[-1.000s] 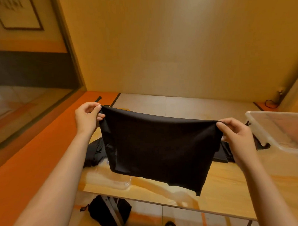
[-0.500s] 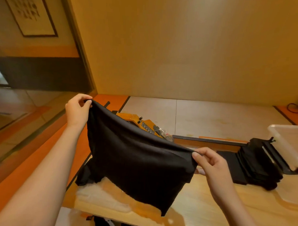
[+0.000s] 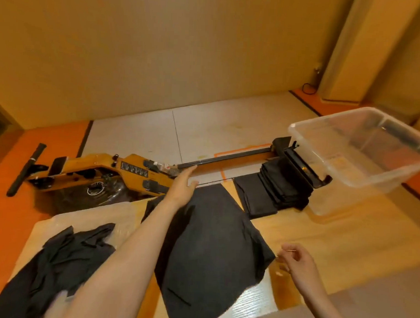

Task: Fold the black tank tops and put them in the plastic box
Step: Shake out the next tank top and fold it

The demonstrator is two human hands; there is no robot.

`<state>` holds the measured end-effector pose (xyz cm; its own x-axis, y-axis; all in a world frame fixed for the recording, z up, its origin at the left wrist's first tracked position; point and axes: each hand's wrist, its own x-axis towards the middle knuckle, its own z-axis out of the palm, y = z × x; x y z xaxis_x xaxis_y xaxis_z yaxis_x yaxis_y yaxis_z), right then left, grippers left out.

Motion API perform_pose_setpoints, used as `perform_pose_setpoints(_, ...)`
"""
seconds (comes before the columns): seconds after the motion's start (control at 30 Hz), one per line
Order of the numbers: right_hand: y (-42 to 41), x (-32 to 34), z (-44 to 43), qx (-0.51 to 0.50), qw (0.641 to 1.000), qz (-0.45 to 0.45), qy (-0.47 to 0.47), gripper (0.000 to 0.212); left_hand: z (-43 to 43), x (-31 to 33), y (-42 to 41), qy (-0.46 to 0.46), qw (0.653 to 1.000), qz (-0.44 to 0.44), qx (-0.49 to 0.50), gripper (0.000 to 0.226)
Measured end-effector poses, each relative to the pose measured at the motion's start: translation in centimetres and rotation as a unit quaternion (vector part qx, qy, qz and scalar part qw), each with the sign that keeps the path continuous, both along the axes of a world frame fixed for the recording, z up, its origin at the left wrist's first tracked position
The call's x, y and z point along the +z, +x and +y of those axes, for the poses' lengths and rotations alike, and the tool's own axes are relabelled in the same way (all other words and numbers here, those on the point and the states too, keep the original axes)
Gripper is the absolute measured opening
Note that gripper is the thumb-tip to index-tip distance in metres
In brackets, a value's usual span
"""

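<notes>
The top (image 3: pixel 215 249), held up in the air half a second ago, now lies spread on the bench (image 3: pixel 332 234), right of a loose pile (image 3: pixel 58 260). The left hand (image 3: pixel 183 186) rests flat, fingers straight, on its far-left corner. The right hand (image 3: pixel 294 259) is loosely curled just beside the near-right corner, too blurred to tell a pinch. The top's long axis runs away from the person. The box (image 3: pixel 370 164) stands far right.
</notes>
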<state>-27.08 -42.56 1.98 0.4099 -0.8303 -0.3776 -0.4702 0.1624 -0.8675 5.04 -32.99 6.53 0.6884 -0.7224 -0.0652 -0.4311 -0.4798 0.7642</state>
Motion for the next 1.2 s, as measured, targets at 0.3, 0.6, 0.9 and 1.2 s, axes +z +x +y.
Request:
perform_pose_setpoints(0.3, 2.5, -5.6, 2.3, 0.270, 0.889, 0.201, -0.310, 0.049, 8.3, -12.2, -15.6, 0.203, 0.969, -0.137, 0.036, 0.071)
perform_pose_setpoints(0.6, 2.6, -8.9, 5.1, 0.411, 0.783, 0.322, -0.337, 0.059, 14.4, -14.2, -19.7, 0.311, 0.944, -0.110, 0.004, 0.065)
perform_pose_setpoints(0.9, -0.6, -8.3, 9.4, 0.361, 0.820, 0.262, -0.358, 0.061, 22.8, -14.1, -18.3, 0.195, 0.971, -0.113, 0.075, 0.066)
perform_pose_setpoints(1.2, -2.7, -7.7, 7.3, 0.192, 0.871, 0.308, -0.332, 0.032, 23.3, -12.1, -21.1, 0.132, 0.921, -0.004, 0.367, 0.044)
